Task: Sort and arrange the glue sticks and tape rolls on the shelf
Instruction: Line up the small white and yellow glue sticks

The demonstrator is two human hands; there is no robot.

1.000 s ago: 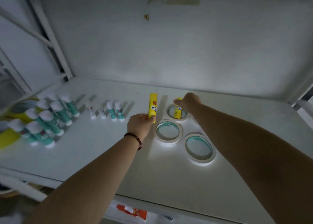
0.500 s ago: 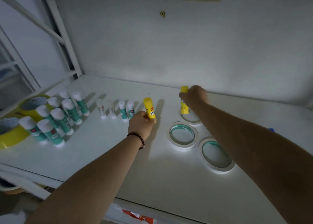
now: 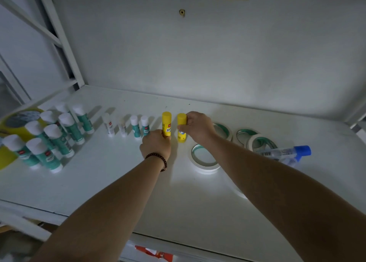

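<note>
Two yellow glue sticks stand upright side by side on the white shelf (image 3: 99, 182). My left hand (image 3: 156, 144) grips the base of the left yellow stick (image 3: 166, 121). My right hand (image 3: 198, 128) grips the right yellow stick (image 3: 181, 134) from its right side. To their left stands a row of small glue sticks (image 3: 136, 128), and further left a cluster of larger teal-and-white glue sticks (image 3: 53, 136). White tape rolls with green cores lie flat to the right: one near my right forearm (image 3: 204, 163), others behind it (image 3: 245, 137).
A large yellow tape roll (image 3: 17, 123) sits at the far left edge. A clear liquid-glue bottle with a blue cap (image 3: 285, 153) lies on its side at the right. The back wall is close behind; a white frame post (image 3: 65, 49) rises at the left corner.
Both hands moved left with their yellow sticks and brought them down next to each other on the shelf, right of the small sticks. The view also shifted right, showing more tape rolls and the bottle.
</note>
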